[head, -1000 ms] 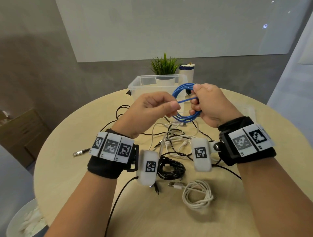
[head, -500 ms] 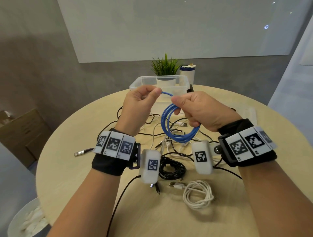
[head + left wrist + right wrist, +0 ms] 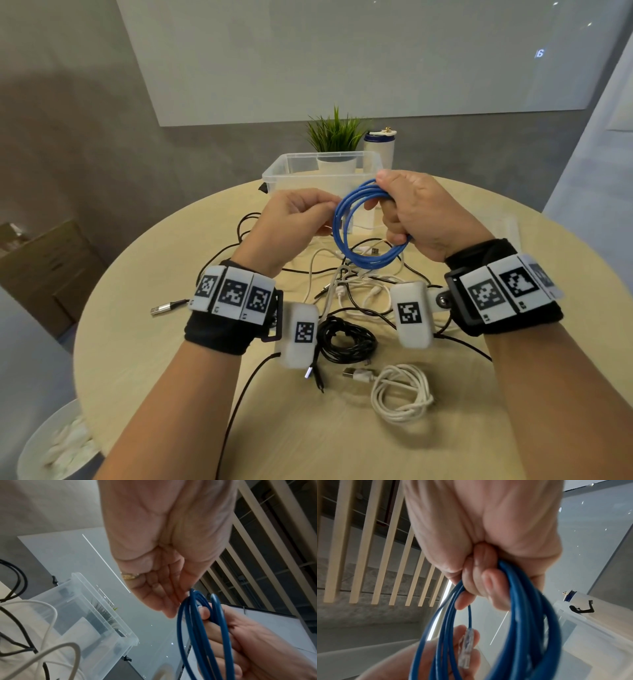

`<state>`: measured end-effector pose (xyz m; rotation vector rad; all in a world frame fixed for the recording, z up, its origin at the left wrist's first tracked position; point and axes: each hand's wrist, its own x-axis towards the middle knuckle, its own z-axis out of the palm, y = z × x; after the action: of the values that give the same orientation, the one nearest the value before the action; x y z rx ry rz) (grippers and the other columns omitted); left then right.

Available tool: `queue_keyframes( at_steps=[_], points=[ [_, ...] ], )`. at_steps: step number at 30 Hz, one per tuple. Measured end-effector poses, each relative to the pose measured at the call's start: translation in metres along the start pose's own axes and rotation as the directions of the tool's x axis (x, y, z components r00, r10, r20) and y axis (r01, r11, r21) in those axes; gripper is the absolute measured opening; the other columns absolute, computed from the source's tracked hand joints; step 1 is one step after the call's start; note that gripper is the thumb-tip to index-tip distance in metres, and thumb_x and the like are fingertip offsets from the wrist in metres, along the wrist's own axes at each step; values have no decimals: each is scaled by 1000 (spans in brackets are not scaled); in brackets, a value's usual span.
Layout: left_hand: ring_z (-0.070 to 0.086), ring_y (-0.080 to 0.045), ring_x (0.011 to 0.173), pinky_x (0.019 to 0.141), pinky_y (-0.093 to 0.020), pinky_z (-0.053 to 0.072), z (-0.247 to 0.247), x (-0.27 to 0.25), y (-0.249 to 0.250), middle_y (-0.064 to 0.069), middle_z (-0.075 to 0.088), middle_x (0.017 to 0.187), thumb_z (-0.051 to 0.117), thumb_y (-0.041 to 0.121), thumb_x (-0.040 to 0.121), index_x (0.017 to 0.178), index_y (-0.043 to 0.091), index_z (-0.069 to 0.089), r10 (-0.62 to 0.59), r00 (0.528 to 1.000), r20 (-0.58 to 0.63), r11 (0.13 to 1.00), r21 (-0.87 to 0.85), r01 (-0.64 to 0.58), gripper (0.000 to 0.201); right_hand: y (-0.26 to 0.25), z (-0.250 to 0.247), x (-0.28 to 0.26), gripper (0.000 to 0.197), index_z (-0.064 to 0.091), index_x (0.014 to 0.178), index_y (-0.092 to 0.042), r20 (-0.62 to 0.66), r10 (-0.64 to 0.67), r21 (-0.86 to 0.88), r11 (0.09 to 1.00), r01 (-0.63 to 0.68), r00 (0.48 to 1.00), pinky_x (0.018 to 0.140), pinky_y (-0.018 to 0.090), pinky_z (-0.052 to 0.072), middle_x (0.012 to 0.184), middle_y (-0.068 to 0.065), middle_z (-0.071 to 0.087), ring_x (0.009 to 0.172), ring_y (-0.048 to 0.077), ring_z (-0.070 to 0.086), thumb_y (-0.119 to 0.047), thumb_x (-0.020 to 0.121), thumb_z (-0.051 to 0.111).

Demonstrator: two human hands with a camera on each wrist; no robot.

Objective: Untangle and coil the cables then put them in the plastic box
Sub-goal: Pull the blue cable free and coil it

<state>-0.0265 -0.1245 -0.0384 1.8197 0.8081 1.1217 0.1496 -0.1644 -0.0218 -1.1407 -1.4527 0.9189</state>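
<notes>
Head view: right hand grips blue cable coil.

Blue cable coiled in several loops, held above the worktop. Loose black and white cables tangled mid-worktop; clear plastic box upright at far edge.

In the head view, bare round table lies open at the left and along the lower edge of the frame. The centre is crowded with tangled black and white cables, a black coil and a white coil below them. At upper centre the plastic box stands open-topped, with a potted plant and a white bottle just behind it.
</notes>
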Motion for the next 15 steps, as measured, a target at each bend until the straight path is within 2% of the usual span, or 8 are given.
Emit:
queue_keyframes(
  at_steps=[3, 7, 9, 12, 15],
  points=[
    [66, -13, 78, 74, -24, 53, 1, -1, 2, -3, 72, 82, 55, 7, 94, 87, 13, 71, -4, 999, 39, 997, -77, 7, 18, 0, -1, 0, 40, 55, 85, -10, -11, -3, 23, 1000, 3, 1000, 41, 21, 30, 46, -9, 30, 40, 7, 26, -31, 106, 28],
    [65, -13, 73, 66, -19, 51, 1, -2, 0, -7, 69, 82, 57, -1, 91, 93, 6, 64, -23, 995, 94, 992, -120, 34, 11, 1, -1, 0, 38, 54, 83, -13, -4, -1, 32, 999, 1, 1000, 41, 22, 30, 47, -8, 30, 40, 6, 26, -31, 106, 29],
    [64, -11, 67, 61, -17, 49, 2, -2, 0, -4, 69, 76, 54, -2, 91, 92, 5, 62, -33, 994, 100, 985, -168, 49, 11, 0, -2, -1, 36, 54, 84, -13, 9, 8, 39, 999, -9, 1000, 42, 22, 30, 47, -8, 30, 41, 7, 26, -30, 106, 30],
    [61, -9, 60, 57, -17, 48, 3, -2, 2, -1, 66, 70, 51, -3, 93, 92, 8, 57, -44, 993, 106, 966, -248, 69, 12, -1, -3, -2, 35, 55, 86, -11, 35, 27, 60, 998, -29, 999, 43, 22, 31, 48, -7, 29, 41, 7, 25, -29, 105, 31],
    [57, -11, 61, 59, -21, 50, 1, -2, 1, -5, 60, 74, 45, -1, 96, 100, 8, 55, -68, 983, 173, 931, -343, 125, 14, -1, -2, -3, 35, 54, 84, -12, 62, 28, 88, 996, -33, 998, 43, 23, 31, 48, -6, 28, 41, 8, 24, -27, 105, 31]
  ],
)
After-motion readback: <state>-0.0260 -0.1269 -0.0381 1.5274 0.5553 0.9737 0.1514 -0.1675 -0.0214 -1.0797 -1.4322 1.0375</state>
